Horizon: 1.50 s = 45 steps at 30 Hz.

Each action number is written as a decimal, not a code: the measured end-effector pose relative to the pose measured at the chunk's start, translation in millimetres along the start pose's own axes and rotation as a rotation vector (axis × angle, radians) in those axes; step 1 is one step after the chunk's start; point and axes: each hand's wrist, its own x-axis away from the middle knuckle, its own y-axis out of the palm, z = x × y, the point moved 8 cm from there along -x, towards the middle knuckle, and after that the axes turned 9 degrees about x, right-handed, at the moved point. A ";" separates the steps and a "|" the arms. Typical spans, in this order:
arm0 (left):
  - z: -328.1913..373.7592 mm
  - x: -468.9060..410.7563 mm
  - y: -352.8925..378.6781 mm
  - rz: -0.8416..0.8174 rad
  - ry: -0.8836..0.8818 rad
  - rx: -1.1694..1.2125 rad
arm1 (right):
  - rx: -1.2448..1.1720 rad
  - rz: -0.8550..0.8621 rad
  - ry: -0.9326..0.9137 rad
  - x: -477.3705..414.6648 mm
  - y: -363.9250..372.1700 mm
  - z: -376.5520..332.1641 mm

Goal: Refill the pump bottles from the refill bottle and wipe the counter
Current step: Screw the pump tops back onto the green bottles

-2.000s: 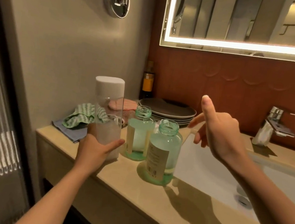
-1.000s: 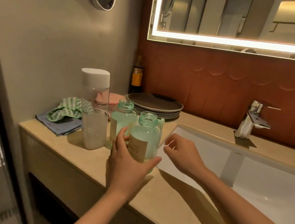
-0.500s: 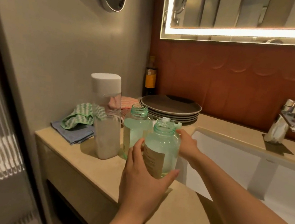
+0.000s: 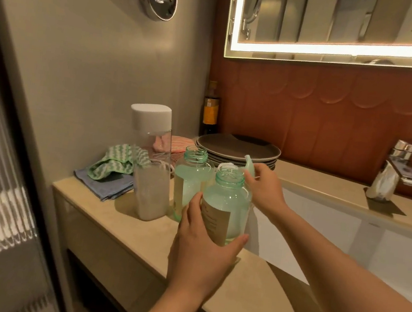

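Two green glass pump bottles stand uncapped on the beige counter (image 4: 123, 226). My left hand (image 4: 203, 254) grips the nearer bottle (image 4: 229, 210) around its lower body. Behind it stands the second bottle (image 4: 186, 179), also holding pale green liquid. My right hand (image 4: 264, 186) is behind the nearer bottle's neck and pinches a pale green pump head (image 4: 248, 166) lifted off the counter. The clear refill bottle (image 4: 152, 165) with a white cap stands to the left, roughly half full of whitish liquid.
A green-and-white cloth (image 4: 113, 161) lies on a folded blue cloth (image 4: 104, 185) by the left wall. Stacked dark plates (image 4: 237, 148), a pink cloth (image 4: 179, 143) and a dark bottle (image 4: 210, 109) sit at the back. The white sink basin (image 4: 345, 240) and chrome faucet (image 4: 395, 168) are to the right.
My left hand left the refill bottle and gripped the nearer green bottle. My right hand came down, reached behind that bottle and picked up the pump head.
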 end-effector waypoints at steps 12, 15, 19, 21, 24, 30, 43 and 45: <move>-5.9 3.7 6.0 -0.096 -0.084 -0.024 | 0.050 0.270 -0.454 32.9 -141.5 -86.6; -0.1 5.9 9.8 -0.164 -0.036 -0.034 | 0.031 0.339 -0.544 40.3 -171.2 -109.7; 11.1 7.8 13.2 -0.247 0.034 -0.028 | -0.024 0.423 -0.637 50.1 -200.9 -135.1; 11.9 7.2 14.5 -0.257 0.064 -0.018 | 0.024 0.480 -0.698 56.8 -209.9 -149.6; 8.7 6.6 16.4 -0.258 0.069 0.018 | 0.041 0.484 -0.755 60.7 -212.6 -164.6; 10.5 6.5 16.4 -0.268 0.092 0.042 | -0.020 0.455 -0.798 64.2 -206.2 -172.6; 5.6 4.8 17.2 -0.273 0.025 -0.026 | -0.044 0.298 -0.759 66.0 -174.8 -166.6; 5.0 4.6 16.2 -0.268 0.016 -0.055 | -0.062 0.266 -0.744 66.5 -166.8 -162.9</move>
